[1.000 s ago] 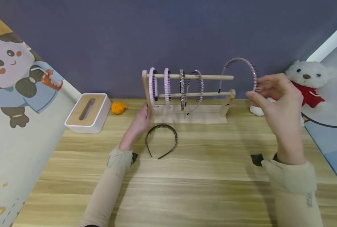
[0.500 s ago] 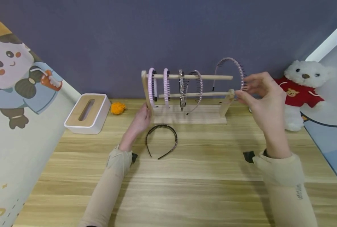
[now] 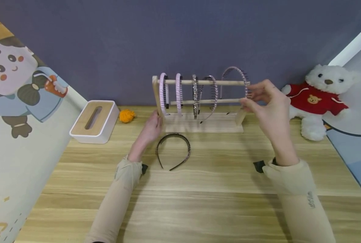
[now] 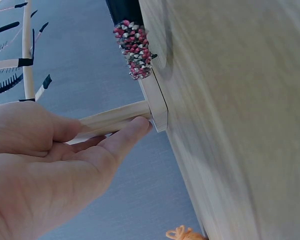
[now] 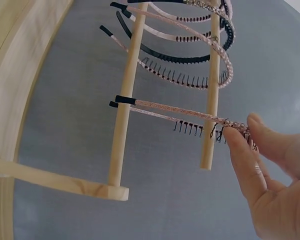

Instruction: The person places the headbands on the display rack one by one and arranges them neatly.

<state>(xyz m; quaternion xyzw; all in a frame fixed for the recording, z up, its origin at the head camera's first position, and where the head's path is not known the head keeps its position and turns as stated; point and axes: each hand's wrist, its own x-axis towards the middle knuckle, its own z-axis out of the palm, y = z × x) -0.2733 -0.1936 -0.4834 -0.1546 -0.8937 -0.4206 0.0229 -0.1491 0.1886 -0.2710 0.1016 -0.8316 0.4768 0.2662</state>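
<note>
A wooden rack point(image 3: 204, 126) with two horizontal rods stands against the back wall, several headbands hanging on it. My left hand point(image 3: 152, 127) grips its left upright post point(image 4: 115, 114), thumb and fingers on either side. My right hand point(image 3: 271, 109) pinches a pink beaded headband point(image 5: 170, 108) by its curved top. In the right wrist view that headband spans both rods near their right end, its black tips beyond the lower rod. A dark toothed headband point(image 3: 188, 148) lies on the table before the rack; its red and white beads show in the left wrist view.
A white tissue box point(image 3: 107, 126) with a wooden lid stands at the left, beside an orange pompom point(image 3: 127, 115). At the right sits a white teddy bear point(image 3: 317, 96) in a red top. The dark wall rises close behind the rack.
My right hand has moved left with the pink headband, from beyond the rods' right end to over them. My left hand stays on the post.
</note>
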